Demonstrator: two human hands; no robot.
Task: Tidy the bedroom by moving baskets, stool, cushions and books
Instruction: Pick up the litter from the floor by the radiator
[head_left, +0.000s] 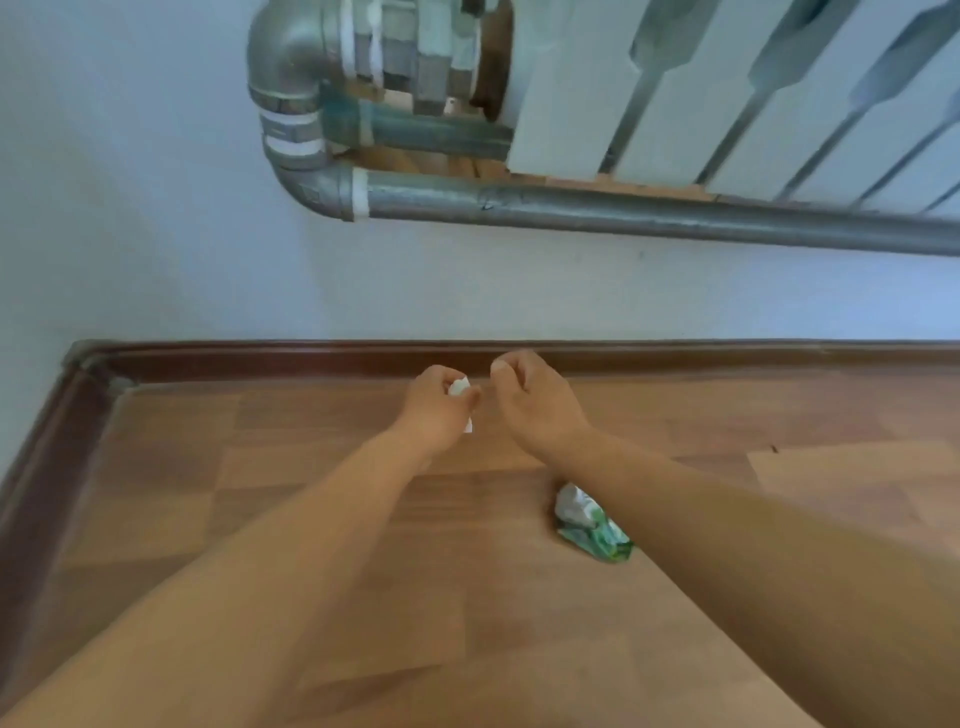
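Note:
Both my arms reach down toward the wooden floor near the wall. My left hand (439, 408) grips a small crumpled white scrap of paper (459, 387); a bit of it also shows below the hand. My right hand (532, 400) hovers just to the right of it, fingers curled, with nothing visible in it. A crumpled green and white wrapper (589, 525) lies on the floor under my right forearm, partly hidden by it. No basket, stool, cushion or book is in view.
A dark brown skirting board (311, 356) runs along the white wall and turns at the left corner. Above it are a grey metal pipe (623, 210) with an elbow joint and a white radiator (753, 104).

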